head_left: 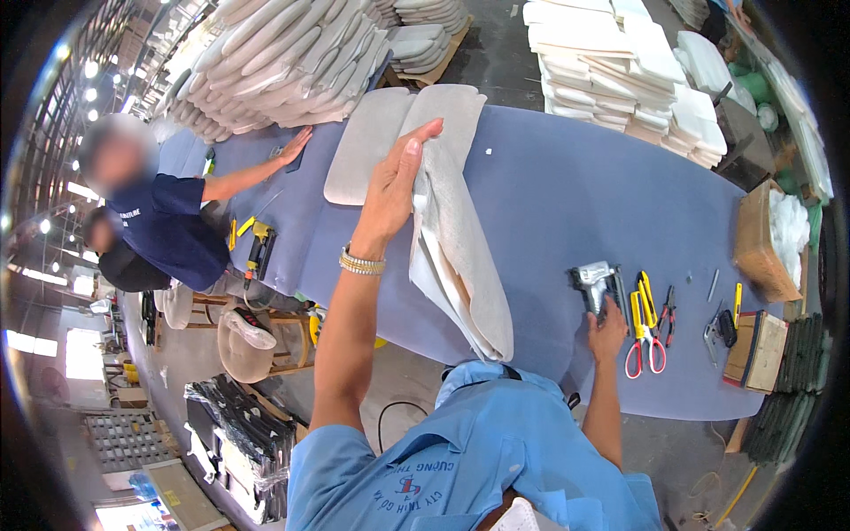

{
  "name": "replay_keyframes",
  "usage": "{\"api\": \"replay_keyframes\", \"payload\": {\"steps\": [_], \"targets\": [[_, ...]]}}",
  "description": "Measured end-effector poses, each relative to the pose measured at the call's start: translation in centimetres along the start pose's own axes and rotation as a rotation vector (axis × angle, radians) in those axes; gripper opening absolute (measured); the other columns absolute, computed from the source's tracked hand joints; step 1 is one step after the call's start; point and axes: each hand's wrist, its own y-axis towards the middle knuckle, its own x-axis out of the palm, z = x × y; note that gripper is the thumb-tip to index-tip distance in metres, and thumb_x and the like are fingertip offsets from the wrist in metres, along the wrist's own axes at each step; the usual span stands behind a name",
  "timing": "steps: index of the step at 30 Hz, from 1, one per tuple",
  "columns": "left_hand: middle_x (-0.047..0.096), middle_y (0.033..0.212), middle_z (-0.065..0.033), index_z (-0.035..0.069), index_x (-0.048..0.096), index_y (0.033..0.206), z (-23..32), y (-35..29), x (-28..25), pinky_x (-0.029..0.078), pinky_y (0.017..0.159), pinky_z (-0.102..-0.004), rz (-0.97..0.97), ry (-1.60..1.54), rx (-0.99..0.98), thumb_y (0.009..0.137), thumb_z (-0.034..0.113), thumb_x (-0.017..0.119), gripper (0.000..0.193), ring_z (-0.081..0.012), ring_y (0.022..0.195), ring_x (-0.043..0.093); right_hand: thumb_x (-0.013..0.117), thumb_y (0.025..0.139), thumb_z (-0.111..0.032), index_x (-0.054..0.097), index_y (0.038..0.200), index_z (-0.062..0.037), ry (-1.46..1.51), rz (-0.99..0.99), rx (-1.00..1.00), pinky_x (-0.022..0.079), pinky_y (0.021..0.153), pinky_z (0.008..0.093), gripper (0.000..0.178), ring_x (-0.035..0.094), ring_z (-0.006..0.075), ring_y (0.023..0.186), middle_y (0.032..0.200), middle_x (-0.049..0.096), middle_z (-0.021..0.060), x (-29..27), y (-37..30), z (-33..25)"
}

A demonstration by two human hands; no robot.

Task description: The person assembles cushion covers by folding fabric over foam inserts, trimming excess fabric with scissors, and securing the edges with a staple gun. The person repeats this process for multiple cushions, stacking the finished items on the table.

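Note:
My left hand (396,188) is stretched out, fingers straight, against the far end of a pale grey fabric-covered cushion panel (465,243). That panel is tilted up off the table, its near end close to my body, with loose fabric and a white inner layer showing along its left side. Behind it, two more pale grey panels (361,146) lie flat. On the right, my right hand (609,333) is closed around the handle of a silver staple gun (595,276), which rests on the table. Its fingers are partly hidden.
Right of the staple gun lie red-handled scissors (645,354), yellow cutters (647,296), pliers (668,311) and cardboard boxes (754,352). Tall cushion stacks (274,62) stand behind the blue table (549,203). A co-worker (173,221) reaches over its left end, near a yellow staple gun (258,252).

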Motion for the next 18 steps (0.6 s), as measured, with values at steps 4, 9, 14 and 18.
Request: {"api": "replay_keyframes", "payload": {"steps": [4,9,14,18], "targets": [[0.061,0.144,-0.0140,-0.001,0.059,0.143,0.1,-1.7,0.3,0.033,0.119,-0.0358,0.075,-0.061,0.021,0.113,0.037,0.034,0.054,-0.0241,0.138,0.050,0.079,0.085,-0.020,0.059,0.136,-0.0028,0.137,-0.008,0.066,0.051,0.093,0.0486,0.057,0.066,0.0386,0.105,0.116,0.069,0.0195,-1.9,-0.3,3.2],[0.056,0.150,-0.0163,-0.002,0.059,0.142,-0.9,-6.0,-0.6,0.026,0.124,-0.0395,0.259,-0.286,0.008,0.113,0.032,0.026,0.056,-0.0285,0.146,0.043,0.071,0.095,-0.018,0.064,0.130,-0.0007,0.339,0.125,0.134,0.056,0.088,0.0382,0.040,0.072,0.0275,0.100,0.113,0.073,0.0180,-4.3,-1.3,1.7],[0.046,0.159,-0.0157,-0.002,0.053,0.147,0.6,-9.1,-0.1,0.023,0.126,-0.0394,0.285,-0.310,0.064,0.114,0.035,0.025,0.057,-0.0284,0.150,0.038,0.070,0.098,-0.018,0.066,0.129,-0.0035,0.632,-0.122,0.019,0.056,0.089,0.0331,0.034,0.070,0.0205,0.100,0.116,0.071,0.0127,-3.9,-1.1,-6.2],[0.038,0.164,-0.0147,0.000,0.037,0.157,1.9,-11.0,2.7,0.022,0.127,-0.0385,0.309,-0.606,-0.035,0.114,0.038,0.028,0.058,-0.0264,0.152,0.033,0.073,0.095,-0.014,0.065,0.131,-0.0042,0.838,-0.281,-0.219,0.055,0.093,0.0343,0.038,0.069,0.0207,0.105,0.122,0.069,0.0124,-7.4,2.0,-18.1]]}}
